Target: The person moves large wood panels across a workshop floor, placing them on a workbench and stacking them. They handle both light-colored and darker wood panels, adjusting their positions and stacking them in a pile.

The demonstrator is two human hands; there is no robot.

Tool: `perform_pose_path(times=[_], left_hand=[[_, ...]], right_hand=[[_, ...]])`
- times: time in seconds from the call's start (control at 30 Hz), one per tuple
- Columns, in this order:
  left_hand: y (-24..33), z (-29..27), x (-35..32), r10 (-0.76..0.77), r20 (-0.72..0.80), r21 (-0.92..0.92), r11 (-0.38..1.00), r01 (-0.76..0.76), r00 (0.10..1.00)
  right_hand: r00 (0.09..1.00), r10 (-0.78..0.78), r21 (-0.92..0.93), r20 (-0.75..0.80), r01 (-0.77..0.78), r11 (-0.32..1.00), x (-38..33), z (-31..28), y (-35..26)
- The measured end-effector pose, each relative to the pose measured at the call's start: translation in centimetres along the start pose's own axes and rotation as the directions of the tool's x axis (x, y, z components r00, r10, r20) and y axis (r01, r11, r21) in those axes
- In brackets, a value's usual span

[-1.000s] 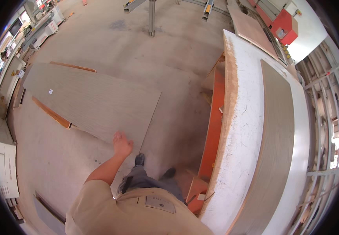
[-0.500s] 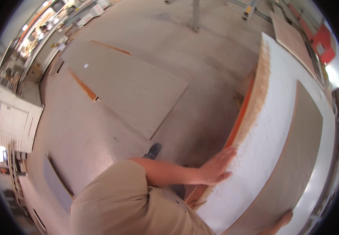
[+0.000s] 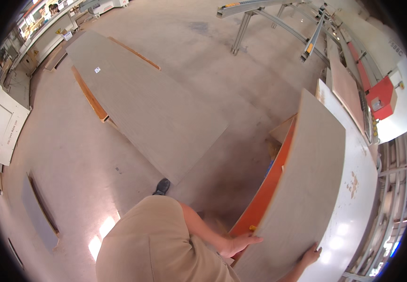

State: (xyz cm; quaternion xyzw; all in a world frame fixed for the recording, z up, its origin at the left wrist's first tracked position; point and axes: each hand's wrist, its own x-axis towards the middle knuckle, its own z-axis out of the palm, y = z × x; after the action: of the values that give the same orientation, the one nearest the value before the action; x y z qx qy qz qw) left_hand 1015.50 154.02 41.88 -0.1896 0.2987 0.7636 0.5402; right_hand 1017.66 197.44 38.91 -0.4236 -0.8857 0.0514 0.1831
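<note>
A long grey wood-grain board [image 3: 302, 174] lies along the near-left side of a white-topped table [image 3: 349, 211], over its orange side [image 3: 269, 192]. My left hand [image 3: 241, 244] is closed at the board's left long edge, one digit reaching onto its top and the other fingers partly hidden. On the opposite long edge, my right hand [image 3: 309, 256] has its fingers bent around the rim. Beside my left hand, a small yellow object [image 3: 252, 228] shows at the table's edge.
A large grey panel [image 3: 161, 108] rests low on wooden strips [image 3: 89, 94] at the left. Metal roller stands [image 3: 243, 33] are at the back. A red and white machine [image 3: 382, 98] stands far right; another panel [image 3: 41, 211] lies left.
The grey board has shifted left across the white tabletop to its near side. My left hand has gone from lying open on the tabletop to the board's edge; my right hand moved left with the board.
</note>
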Motion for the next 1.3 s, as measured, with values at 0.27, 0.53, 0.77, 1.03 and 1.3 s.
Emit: perform_pose_path(times=[0.27,0.53,0.77,1.03,1.3], left_hand=[[2.6,-8.0,-3.2,0.284,-0.024,-0.209,0.936,-0.283,0.959],[5.5,-13.0,-10.1,0.401,-0.232,-0.219,0.866,-0.450,0.886],[7.4,-17.0,-16.6,0.425,-0.487,-0.341,0.712,-0.614,0.763],[8.8,-24.7,-21.5,0.398,-0.646,-0.366,0.586,-0.722,0.651],[11.5,-33.2,-24.8,0.363,-0.807,-0.383,0.280,-0.880,0.466]], right_hand=[[0.983,-0.172,0.042,0.059,0.170,0.985,-3.8,2.1,-18.7],[0.911,-0.410,0.276,0.051,0.382,0.882,-8.7,4.5,-33.8],[0.666,-0.744,0.330,0.043,0.694,0.640,-14.8,5.8,-47.7],[0.403,-0.838,0.372,0.367,0.762,0.530,-21.1,6.2,-58.7],[0.227,-0.893,0.350,0.389,0.860,0.371,-29.4,9.7,-69.6]])
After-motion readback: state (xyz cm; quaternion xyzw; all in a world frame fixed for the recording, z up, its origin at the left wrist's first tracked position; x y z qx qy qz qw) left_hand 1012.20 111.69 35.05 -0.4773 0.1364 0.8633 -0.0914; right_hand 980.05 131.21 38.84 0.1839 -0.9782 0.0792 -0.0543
